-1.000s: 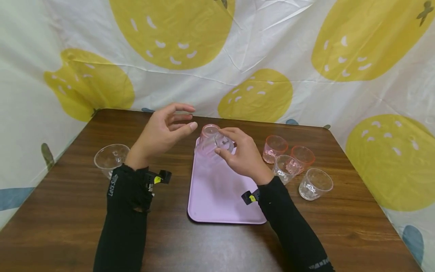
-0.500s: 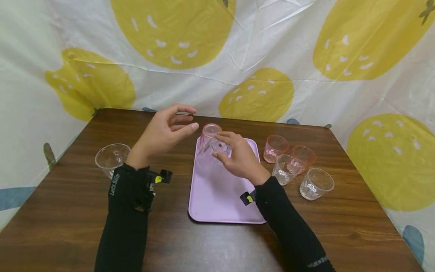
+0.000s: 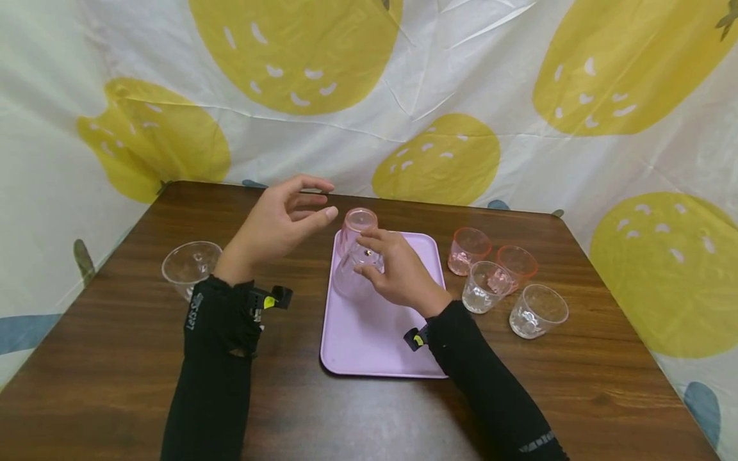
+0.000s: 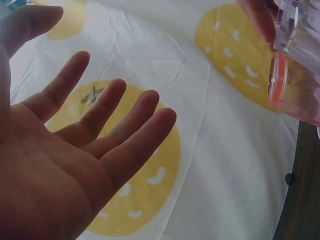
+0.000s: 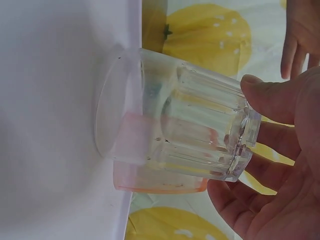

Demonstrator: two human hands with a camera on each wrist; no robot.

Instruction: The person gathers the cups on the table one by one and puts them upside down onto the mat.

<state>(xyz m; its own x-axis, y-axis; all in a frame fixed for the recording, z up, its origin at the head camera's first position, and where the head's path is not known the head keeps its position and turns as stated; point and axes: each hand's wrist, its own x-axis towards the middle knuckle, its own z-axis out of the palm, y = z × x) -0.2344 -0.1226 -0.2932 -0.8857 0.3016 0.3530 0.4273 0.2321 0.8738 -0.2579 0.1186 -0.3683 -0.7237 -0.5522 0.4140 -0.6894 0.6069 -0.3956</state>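
over the far left part of the rounded lilac tray [image 3: 375, 349], the right hand [image 3: 400, 269] grips an upside-down clear fluted cup [image 5: 200, 107] by its base (whether its rim touches the tray i cannot tell). just beyond stands an inverted transparent pink cup [image 3: 360, 219]. the left hand [image 3: 275, 214] hangs nearby, fingers relaxed. two upright pink cups [image 3: 461, 261] and two upright clear cups [image 3: 533, 320] sit right.

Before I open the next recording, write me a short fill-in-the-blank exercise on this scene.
The right grip holds a clear cup turned upside ____.
The left grip holds ____.
To the right of the tray stand ____ cups.
Both sleeves are coloured ____.

Missing words: down; nothing; four; black.
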